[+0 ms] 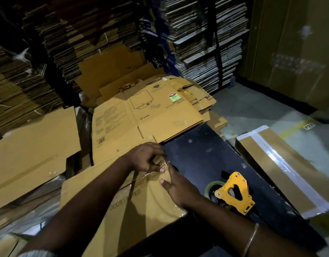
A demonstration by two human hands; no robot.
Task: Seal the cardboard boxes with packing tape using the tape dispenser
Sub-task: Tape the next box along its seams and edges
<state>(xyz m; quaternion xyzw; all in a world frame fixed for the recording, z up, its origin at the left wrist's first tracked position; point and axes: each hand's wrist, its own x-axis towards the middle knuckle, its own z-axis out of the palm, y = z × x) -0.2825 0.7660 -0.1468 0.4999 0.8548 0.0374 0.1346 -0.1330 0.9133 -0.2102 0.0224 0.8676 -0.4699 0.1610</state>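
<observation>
Head view: tape pressed down, dispenser set aside

Head view only. Left hand (147,157) pinches the tape end at the cardboard box (141,204) flap edge; right hand (178,190) lies flat, fingers straight, pressing tape. Tape dispenser (234,191) rests on the black surface (206,151), just right of the right hand, long axis running toward its near-right edge. Right hand nearer.

**Legible markings**

Flattened carton (147,117): "25 Litres" printed below a line drawing; sticker reads "ARNO NEO". Nearer carton (141,206), just below it: "...OODS LI...ED", partly hidden. Floor label (309,125), well right of it: "P27".
</observation>
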